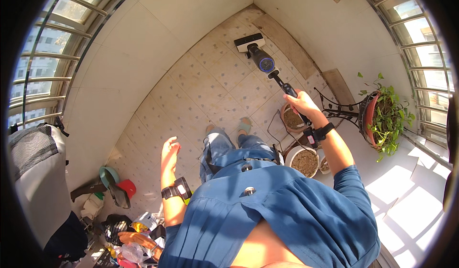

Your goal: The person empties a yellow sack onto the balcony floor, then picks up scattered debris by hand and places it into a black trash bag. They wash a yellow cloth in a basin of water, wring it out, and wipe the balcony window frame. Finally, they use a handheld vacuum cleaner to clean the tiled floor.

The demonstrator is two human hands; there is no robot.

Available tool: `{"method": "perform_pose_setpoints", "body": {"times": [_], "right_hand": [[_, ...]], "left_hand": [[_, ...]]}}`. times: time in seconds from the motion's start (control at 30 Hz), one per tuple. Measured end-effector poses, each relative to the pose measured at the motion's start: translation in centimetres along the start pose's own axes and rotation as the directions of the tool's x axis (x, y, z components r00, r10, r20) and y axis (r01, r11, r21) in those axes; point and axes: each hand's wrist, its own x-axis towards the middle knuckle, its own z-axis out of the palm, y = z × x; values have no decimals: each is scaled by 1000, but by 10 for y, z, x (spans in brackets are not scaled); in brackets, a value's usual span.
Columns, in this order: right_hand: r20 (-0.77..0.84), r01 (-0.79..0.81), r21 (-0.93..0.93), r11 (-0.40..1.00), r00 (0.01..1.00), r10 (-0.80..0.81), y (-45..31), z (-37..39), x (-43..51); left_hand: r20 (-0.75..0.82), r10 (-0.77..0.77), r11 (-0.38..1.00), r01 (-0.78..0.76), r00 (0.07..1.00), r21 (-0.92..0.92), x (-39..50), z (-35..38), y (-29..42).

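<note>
My right hand [304, 104] is wrapped around the black handle of a cordless floor washer [261, 58]. Its body, with a ring lit blue, slants away from me, and the white and black floor head [250, 42] rests on the patterned tile floor [211, 85] toward the far corner. My left hand [170, 154] hangs in the air at my side, holding nothing, its fingers loosely curled and partly apart. Each wrist wears a dark strap with a small device. Below, my slippered feet [245, 126] stand on the tiles.
Soil-filled pots [304, 161] stand close by my right leg. A leafy plant [389, 119] sits on a black metal stand. Brown boards [287, 45] lie along the right wall. At left are a basin [108, 176], a red cap [127, 188] and heaped bags [132, 252].
</note>
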Motion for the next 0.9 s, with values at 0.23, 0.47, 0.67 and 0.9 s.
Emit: {"method": "perform_pose_setpoints", "body": {"times": [0.23,0.47,0.67,0.9], "right_hand": [[-75,5,-152,988,997,-17,-4,-47,-25],[-87,-14,-270,963,996,-10,-59,-64,28],[9,68,-155,986,998,-67,-110,-63,96],[79,99,-181,979,993,-85,-175,-70,185]], "left_hand": [[78,5,995,-13,997,97,28,26,24],[183,94,989,-113,979,100,88,66,62],[190,88,996,-91,978,4,145,81,97],[18,17,999,-16,1000,-43,175,70,136]]}}
